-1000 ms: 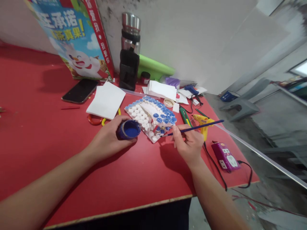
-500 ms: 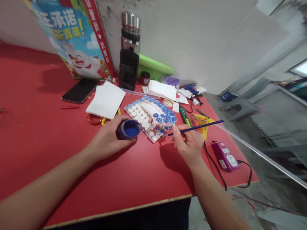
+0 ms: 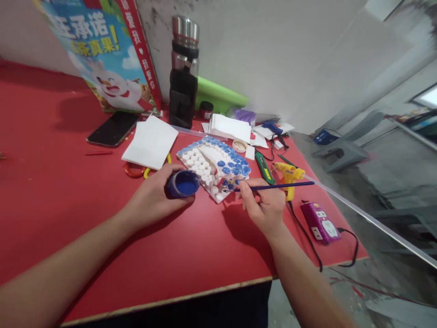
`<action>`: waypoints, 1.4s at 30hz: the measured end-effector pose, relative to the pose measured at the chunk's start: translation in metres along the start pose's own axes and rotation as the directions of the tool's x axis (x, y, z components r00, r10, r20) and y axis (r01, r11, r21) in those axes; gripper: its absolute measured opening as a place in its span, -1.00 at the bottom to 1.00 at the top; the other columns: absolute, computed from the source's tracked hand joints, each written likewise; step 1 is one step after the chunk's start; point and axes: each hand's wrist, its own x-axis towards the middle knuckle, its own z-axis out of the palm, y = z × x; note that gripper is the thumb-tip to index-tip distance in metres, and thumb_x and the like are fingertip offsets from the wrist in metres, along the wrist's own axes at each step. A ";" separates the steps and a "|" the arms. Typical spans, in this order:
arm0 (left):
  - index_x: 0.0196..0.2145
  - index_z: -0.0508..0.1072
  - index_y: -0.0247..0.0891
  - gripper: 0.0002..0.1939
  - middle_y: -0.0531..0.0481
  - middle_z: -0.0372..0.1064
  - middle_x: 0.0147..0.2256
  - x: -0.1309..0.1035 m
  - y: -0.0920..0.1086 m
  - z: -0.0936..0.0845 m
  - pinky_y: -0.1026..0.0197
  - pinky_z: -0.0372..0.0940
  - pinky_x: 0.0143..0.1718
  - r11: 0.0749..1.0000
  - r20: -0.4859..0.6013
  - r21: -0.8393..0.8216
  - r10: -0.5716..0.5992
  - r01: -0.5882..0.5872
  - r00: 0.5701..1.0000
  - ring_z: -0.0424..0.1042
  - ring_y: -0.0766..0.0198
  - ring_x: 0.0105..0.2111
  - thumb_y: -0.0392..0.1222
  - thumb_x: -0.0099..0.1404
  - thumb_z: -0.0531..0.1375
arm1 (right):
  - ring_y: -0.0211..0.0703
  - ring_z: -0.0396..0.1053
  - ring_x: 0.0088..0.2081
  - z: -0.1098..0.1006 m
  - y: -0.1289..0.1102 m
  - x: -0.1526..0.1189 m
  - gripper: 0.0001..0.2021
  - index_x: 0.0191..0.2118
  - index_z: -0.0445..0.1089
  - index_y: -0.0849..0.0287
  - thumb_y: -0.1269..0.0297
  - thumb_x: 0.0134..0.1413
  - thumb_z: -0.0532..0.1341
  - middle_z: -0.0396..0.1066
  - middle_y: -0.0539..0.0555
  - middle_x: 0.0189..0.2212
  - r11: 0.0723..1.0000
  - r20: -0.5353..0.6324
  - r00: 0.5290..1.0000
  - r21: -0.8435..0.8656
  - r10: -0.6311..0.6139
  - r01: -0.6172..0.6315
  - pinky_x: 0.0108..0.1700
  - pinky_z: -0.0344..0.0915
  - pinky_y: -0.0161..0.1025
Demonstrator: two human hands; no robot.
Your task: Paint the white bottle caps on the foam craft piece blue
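My left hand [image 3: 155,196] is wrapped round a small jar of blue paint [image 3: 186,183], tilted so its open mouth faces me. Between the thumb and fingers of my right hand [image 3: 264,205] is a thin dark blue paintbrush [image 3: 278,186]. Its tip is at the lower front of a craft piece [image 3: 205,168] covered in small round discs. Discs along its back and right side are blue, while those at the left and front are white. Whether the bristles touch a disc is too small to tell.
Behind the craft piece lie white papers [image 3: 230,127] and a roll of tape [image 3: 239,146]. To the right are a green utility knife [image 3: 264,167], a yellow glue gun [image 3: 288,173] and a purple box [image 3: 321,222] with cords. A phone [image 3: 113,129] and bottle [image 3: 184,73] stand farther back.
My right hand has shifted slightly left, and the brush now lies flatter, its rear end lower. The left hand and jar have stayed almost in place.
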 end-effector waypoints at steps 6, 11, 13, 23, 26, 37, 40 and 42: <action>0.09 0.49 -0.13 -0.45 -0.13 0.61 0.01 0.000 0.002 0.000 -0.11 0.53 0.05 1.000 -0.004 0.002 -0.017 0.017 1.000 0.63 -0.11 -0.05 0.07 0.19 0.43 | -0.33 0.36 -0.66 -0.001 0.000 0.000 -0.75 -0.34 0.47 0.12 0.33 0.47 0.25 0.51 -0.07 -0.60 0.999 0.012 0.999 -0.015 0.032 -0.031 -0.54 0.24 -0.29; 0.09 0.49 -0.13 -0.44 -0.12 0.61 0.00 0.000 0.002 0.000 -0.11 0.53 0.05 1.000 -0.004 -0.005 -0.007 0.007 1.000 0.64 -0.11 -0.06 0.05 0.19 0.44 | -0.32 0.33 -0.67 -0.002 0.006 -0.002 -0.75 -0.35 0.43 0.08 0.32 0.47 0.25 0.43 -0.11 -0.65 0.998 -0.031 0.999 -0.056 0.020 -0.022 -0.54 0.20 -0.28; 0.10 0.49 -0.13 -0.44 -0.13 0.61 0.00 0.000 0.002 0.000 -0.11 0.53 0.05 1.000 0.000 -0.001 -0.017 0.017 1.000 0.63 -0.11 -0.06 0.06 0.19 0.43 | -0.31 0.32 -0.68 -0.003 0.007 -0.002 -0.76 -0.34 0.43 0.07 0.30 0.47 0.25 0.43 -0.12 -0.65 0.997 -0.050 0.998 -0.077 0.026 -0.030 -0.55 0.20 -0.27; 0.08 0.50 -0.13 -0.47 -0.08 0.60 -0.02 -0.001 0.003 0.001 -0.04 0.52 0.01 1.000 -0.006 0.003 -0.004 0.004 1.000 0.63 -0.08 -0.08 0.05 0.20 0.44 | -0.32 0.36 -0.64 -0.002 -0.003 0.000 -0.77 -0.33 0.47 0.11 0.36 0.46 0.25 0.52 -0.07 -0.57 1.000 0.018 1.000 0.005 0.020 -0.020 -0.51 0.25 -0.28; 0.08 0.50 -0.13 -0.46 -0.10 0.61 -0.01 -0.001 0.003 0.000 -0.05 0.53 0.02 1.000 -0.001 0.005 -0.019 0.019 1.000 0.64 -0.10 -0.07 0.06 0.19 0.44 | -0.31 0.35 -0.66 -0.002 0.001 0.000 -0.75 -0.35 0.46 0.10 0.33 0.47 0.24 0.47 -0.09 -0.62 0.999 0.007 0.999 -0.026 0.034 -0.034 -0.54 0.23 -0.28; 0.08 0.49 -0.12 -0.46 -0.09 0.60 -0.03 0.000 0.003 0.000 -0.07 0.52 0.04 1.000 -0.008 0.009 0.007 -0.007 1.000 0.63 -0.08 -0.08 0.05 0.19 0.44 | -0.28 0.41 -0.63 -0.003 0.002 -0.002 -0.82 -0.26 0.48 0.08 0.33 0.47 0.25 0.52 -0.08 -0.57 0.999 0.004 0.999 0.001 0.036 -0.036 -0.50 0.28 -0.27; 0.08 0.49 -0.13 -0.46 -0.09 0.59 -0.03 0.000 0.003 -0.001 -0.06 0.51 0.01 1.000 -0.007 0.018 0.009 -0.009 1.000 0.62 -0.08 -0.09 0.05 0.20 0.43 | -0.29 0.39 -0.64 -0.003 0.003 -0.002 -0.80 -0.30 0.46 0.09 0.34 0.45 0.27 0.51 -0.09 -0.58 0.999 0.015 0.999 -0.015 0.035 -0.035 -0.51 0.25 -0.27; 0.08 0.48 -0.13 -0.45 -0.10 0.59 -0.03 0.000 0.002 -0.001 -0.06 0.51 0.01 1.000 -0.001 0.022 0.011 -0.011 1.000 0.61 -0.09 -0.07 0.06 0.20 0.43 | -0.30 0.37 -0.65 -0.003 0.005 -0.002 -0.79 -0.31 0.45 0.08 0.34 0.45 0.27 0.48 -0.11 -0.61 0.999 -0.009 0.999 -0.032 0.035 -0.036 -0.52 0.23 -0.27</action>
